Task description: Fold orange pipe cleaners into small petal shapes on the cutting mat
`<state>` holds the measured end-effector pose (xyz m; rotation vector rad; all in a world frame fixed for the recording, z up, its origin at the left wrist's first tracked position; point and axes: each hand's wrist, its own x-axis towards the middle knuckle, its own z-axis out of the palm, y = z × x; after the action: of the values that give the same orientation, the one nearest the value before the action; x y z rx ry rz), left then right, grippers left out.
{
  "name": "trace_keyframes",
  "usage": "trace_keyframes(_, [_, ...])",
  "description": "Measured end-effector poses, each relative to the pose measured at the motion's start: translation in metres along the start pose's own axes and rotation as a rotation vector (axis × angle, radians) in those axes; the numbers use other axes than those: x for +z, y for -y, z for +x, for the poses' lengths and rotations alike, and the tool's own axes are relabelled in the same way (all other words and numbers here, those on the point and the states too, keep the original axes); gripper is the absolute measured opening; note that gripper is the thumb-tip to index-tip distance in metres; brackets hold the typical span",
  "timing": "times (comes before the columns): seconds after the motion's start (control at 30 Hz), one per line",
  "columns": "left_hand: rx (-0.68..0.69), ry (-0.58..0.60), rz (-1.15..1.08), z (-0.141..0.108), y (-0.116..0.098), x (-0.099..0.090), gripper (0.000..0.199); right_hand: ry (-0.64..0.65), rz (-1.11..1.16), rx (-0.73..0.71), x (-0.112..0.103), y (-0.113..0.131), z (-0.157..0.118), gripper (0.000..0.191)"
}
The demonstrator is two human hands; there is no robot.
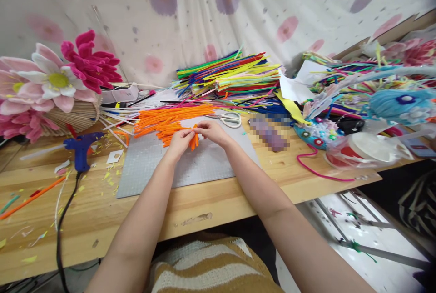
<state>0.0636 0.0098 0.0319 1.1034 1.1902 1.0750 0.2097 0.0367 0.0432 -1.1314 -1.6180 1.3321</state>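
While pinching orange pipe cleaners between drawn-together fingertips of left hand and right hand above the mat, expect light, soft, bendable handling, best gripped mid-length, minding scissors at two o'clock, with bare mat at five and edge of the table at six.

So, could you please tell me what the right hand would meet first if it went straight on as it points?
The right hand would likely meet the orange stem pile first; the left hand sits close, and depth is unclear.
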Motion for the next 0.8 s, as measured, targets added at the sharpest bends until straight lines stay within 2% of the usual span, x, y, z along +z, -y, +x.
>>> trace_keyframes(0.2, [-0.101, 0.096, -0.082, -0.001, 0.012, 0.0, 0.038, -0.189, 0.195, 0.041, 0.013, -0.015, 0.005, 0.017])
trace_keyframes(0.3, [-0.078, 0.087, -0.099, -0.001, 0.016, 0.001, 0.041, -0.217, 0.252, 0.06, 0.017, -0.019, 0.005, 0.022])
trace_keyframes(0.43, [-0.062, 0.078, -0.078, -0.001, 0.02, 0.003, 0.033, -0.194, 0.26, 0.049, 0.019, -0.023, 0.006, 0.026])
trace_keyframes(0.63, [-0.215, 0.185, -0.243, -0.004, 0.016, 0.004, 0.017, -0.297, 0.237, 0.005, 0.022, -0.029, 0.008, 0.025])
trace_keyframes(0.7, [-0.235, 0.191, -0.279, -0.005, 0.014, 0.003, 0.014, -0.276, 0.283, 0.021, 0.022, -0.029, 0.007, 0.025])
trace_keyframes(0.8, [-0.241, 0.165, -0.314, -0.005, 0.014, 0.002, 0.012, -0.102, 0.394, 0.086, 0.018, -0.028, 0.002, 0.03])
